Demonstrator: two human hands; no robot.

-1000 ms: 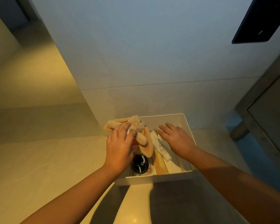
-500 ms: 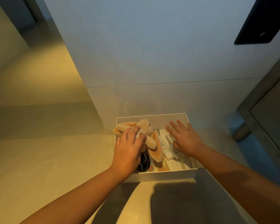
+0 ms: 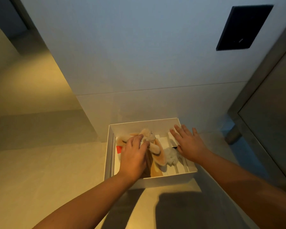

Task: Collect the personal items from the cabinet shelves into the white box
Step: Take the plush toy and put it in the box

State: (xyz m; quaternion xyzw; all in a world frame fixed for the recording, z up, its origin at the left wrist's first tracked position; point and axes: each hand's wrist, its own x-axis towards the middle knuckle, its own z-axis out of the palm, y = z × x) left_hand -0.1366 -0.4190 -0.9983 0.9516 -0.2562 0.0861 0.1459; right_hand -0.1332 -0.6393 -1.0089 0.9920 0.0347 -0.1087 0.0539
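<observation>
The white box [image 3: 168, 180] sits on the pale floor against the wall. Inside it lies a cream plush rabbit [image 3: 153, 145] with long ears. My left hand [image 3: 134, 157] presses down on the rabbit, fingers curled over its body. My right hand [image 3: 188, 144] lies flat with fingers spread over the box's right side, holding nothing. A grey fluffy item [image 3: 171, 157] shows between the hands, and a red-and-white item [image 3: 118, 149] sits at the box's left. Other contents are hidden under my hands.
A white wall panel [image 3: 139, 63] rises directly behind the box. A dark rectangular plate [image 3: 243, 27] is mounted upper right. A grey cabinet or door [image 3: 267, 113] stands at the right, with its foot [image 3: 232, 137] near the box.
My left hand pushed the rabbit lower into the box, covering the dark round item. My right hand slid to the box's far right and flattened. A grey fluffy item came into sight.
</observation>
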